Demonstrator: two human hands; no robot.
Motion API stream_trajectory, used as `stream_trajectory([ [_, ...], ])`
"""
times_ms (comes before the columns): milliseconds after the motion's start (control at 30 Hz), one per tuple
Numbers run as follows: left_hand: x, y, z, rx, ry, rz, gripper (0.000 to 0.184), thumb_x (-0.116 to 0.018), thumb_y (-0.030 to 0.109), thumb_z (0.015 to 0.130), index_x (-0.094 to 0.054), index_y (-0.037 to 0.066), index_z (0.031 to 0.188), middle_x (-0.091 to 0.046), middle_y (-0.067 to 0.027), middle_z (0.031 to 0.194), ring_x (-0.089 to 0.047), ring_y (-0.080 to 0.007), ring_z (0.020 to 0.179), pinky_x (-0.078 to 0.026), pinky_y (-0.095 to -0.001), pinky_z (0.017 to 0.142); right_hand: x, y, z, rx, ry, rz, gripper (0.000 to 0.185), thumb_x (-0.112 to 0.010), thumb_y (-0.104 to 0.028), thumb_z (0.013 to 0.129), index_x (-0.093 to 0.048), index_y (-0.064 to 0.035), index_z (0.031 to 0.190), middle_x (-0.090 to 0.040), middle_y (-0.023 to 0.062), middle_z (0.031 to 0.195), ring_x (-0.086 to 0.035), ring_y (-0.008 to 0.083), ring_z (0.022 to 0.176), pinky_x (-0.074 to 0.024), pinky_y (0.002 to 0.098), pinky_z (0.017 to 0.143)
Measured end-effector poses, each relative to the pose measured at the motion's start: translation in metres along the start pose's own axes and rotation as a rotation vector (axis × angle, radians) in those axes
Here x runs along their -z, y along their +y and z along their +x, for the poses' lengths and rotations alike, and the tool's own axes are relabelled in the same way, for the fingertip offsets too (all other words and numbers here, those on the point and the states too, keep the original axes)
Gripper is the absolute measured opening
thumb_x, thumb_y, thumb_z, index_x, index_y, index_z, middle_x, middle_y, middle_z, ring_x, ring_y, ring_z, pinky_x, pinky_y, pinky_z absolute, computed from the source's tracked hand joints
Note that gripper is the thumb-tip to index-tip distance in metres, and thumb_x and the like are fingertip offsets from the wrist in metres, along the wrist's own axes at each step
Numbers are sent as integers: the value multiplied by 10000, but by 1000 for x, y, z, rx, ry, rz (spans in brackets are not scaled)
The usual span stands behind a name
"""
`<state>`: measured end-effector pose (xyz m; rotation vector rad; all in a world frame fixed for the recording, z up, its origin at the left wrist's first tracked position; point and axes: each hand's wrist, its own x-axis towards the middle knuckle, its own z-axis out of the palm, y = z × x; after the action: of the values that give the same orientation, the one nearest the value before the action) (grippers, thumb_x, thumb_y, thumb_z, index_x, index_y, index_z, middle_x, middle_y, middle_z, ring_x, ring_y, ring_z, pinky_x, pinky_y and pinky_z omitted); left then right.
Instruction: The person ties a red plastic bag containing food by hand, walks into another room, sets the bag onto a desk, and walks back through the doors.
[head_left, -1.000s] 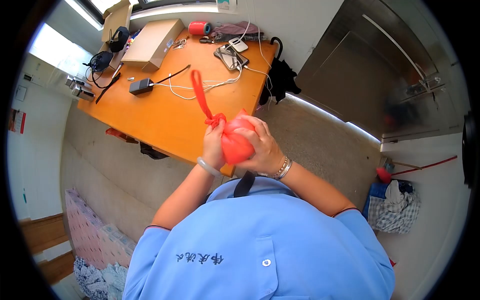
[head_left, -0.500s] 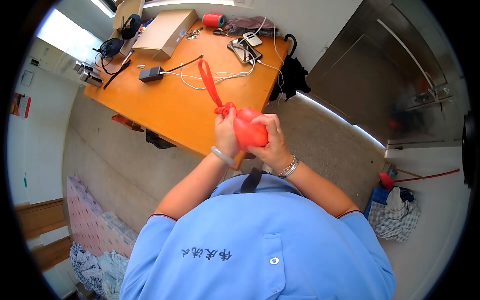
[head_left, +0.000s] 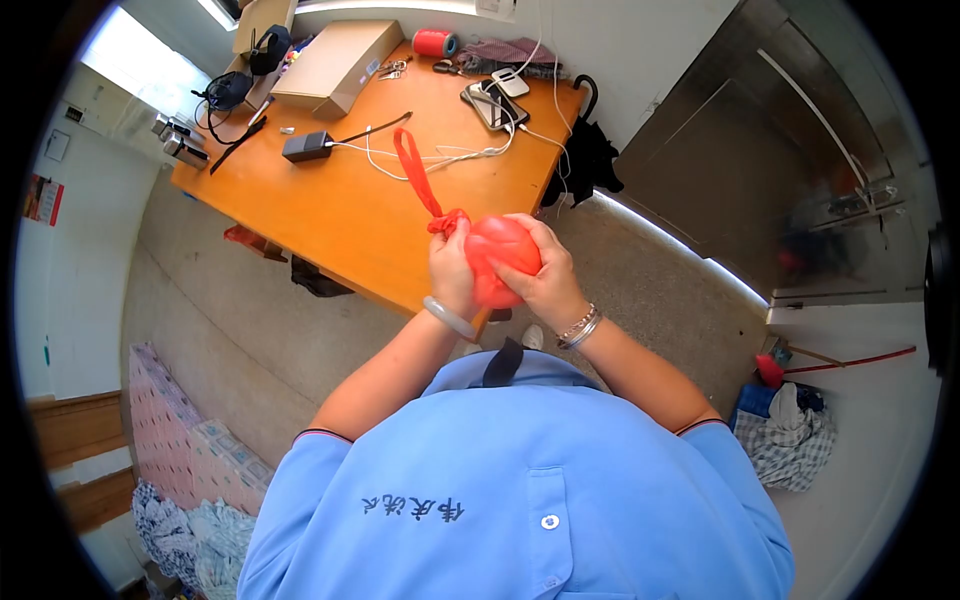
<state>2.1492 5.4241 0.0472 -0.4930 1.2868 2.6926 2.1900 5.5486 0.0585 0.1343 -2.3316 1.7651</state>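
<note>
Red plastic bag point(head_left: 503, 248) (prob. light, soft) is best held by far-left knot point(head_left: 449, 222), pinched by curled L hand point(head_left: 454, 270); right side cupped by half-curled R hand point(head_left: 552, 280).

Orange-brown table point(head_left: 300, 195), grey floor point(head_left: 240, 310), pale wall point(head_left: 880, 430), dark shiny door point(head_left: 730, 170), bright light point(head_left: 135, 60) upper left

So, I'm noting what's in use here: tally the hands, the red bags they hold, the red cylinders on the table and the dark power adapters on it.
Hands: 2 (left hand, right hand)
Held red bag: 1
Red cylinder: 1
Dark power adapter: 1
Total: 5
</note>
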Motion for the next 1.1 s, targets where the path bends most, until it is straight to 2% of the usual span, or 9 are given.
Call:
stream_trajectory([
  [167, -3, 12, 4, 171, -160, 87, 172, -511, 153, 939, -512, 89, 1099, -568, -25, 981, -561, -135, 896, -457, -289, 790, 4, 22, 7, -277, -55, 511, 412, -675, -219, 849, -521, -45, 1189, -610, 92, 1135, -607, 184, 994, -511, 315, 842],
  [333, -12, 44, -3, 312, -453, 127, 520, -561, 237, 906, -322, 137, 1357, -480, -18, 1203, -487, -164, 1104, -401, -363, 922, 17, 5, 18, -631, -56, 1249, 476, -498, -431, 946, -517, -36, 1210, -604, 94, 1162, -609, 174, 1023, -503, 315, 867],
  [533, 6, 50, 0, 484, -503, -194, 526, -555, 245, 903, -341, 102, 1362, -509, -66, 1212, -501, -223, 1149, -397, -429, 978, 17, 16, 21, -761, -159, 1203, 563, -463, -498, 940, -469, -39, 1266, -560, 110, 1241, -572, 210, 1109, -474, 344, 929],
  [633, 12, 40, 14, 512, -351, -169, 414, -511, 205, 925, -413, 56, 1298, -555, -109, 1156, -553, -240, 1082, -443, -418, 947, 28, -7, 18, -742, -212, 1249, 585, -588, -430, 897, -415, -69, 1322, -492, 112, 1315, -525, 223, 1169, -443, 342, 967],
  [733, 3, 34, 10, 450, -197, -29, 303, -467, 168, 942, -484, 36, 1213, -581, -125, 1098, -595, -234, 997, -485, -372, 895, 14, -7, 9, -304, -350, 473, 691, -723, -299, 806, -367, -95, 1362, -441, 105, 1349, -494, 210, 1190, -419, 332, 990],
  [833, -3, 37, 5, 416, -284, -79, 308, -456, 193, 946, -490, 63, 1224, -568, -99, 1146, -560, -223, 1065, -465, -394, 918, 19, -10, 12, -450, -315, 582, 768, -789, -148, 708, -381, -80, 1355, -457, 89, 1320, -466, 173, 1200, -391, 314, 1006],
  [900, -7, 52, -2, 432, -460, -243, 330, -454, 207, 945, -473, 81, 1249, -554, -84, 1193, -529, -222, 1120, -447, -429, 935, 25, 14, 14, -447, -268, 812, 664, -653, -344, 818, -375, -83, 1361, -518, 132, 1273, -584, 236, 1075, -521, 362, 843],
  [1000, -22, 72, -19, 366, -228, 61, 379, -461, 281, 955, -445, 102, 1288, -528, -66, 1258, -476, -231, 1194, -412, -486, 956, 39, 12, 22, -631, -216, 1242, 706, -350, -621, 890, -355, -111, 1377, -532, 184, 1271, -680, 307, 839, -589, 412, 533],
  [1100, -5, 59, -12, 509, -365, 35, 457, -483, 353, 956, -408, 100, 1330, -512, -87, 1287, -489, -251, 1200, -423, -520, 958, 37, 15, 19, -525, -413, 1401, 700, -340, -638, 898, -358, -130, 1379, -546, 142, 1262, -669, 280, 899, -584, 371, 544],
])
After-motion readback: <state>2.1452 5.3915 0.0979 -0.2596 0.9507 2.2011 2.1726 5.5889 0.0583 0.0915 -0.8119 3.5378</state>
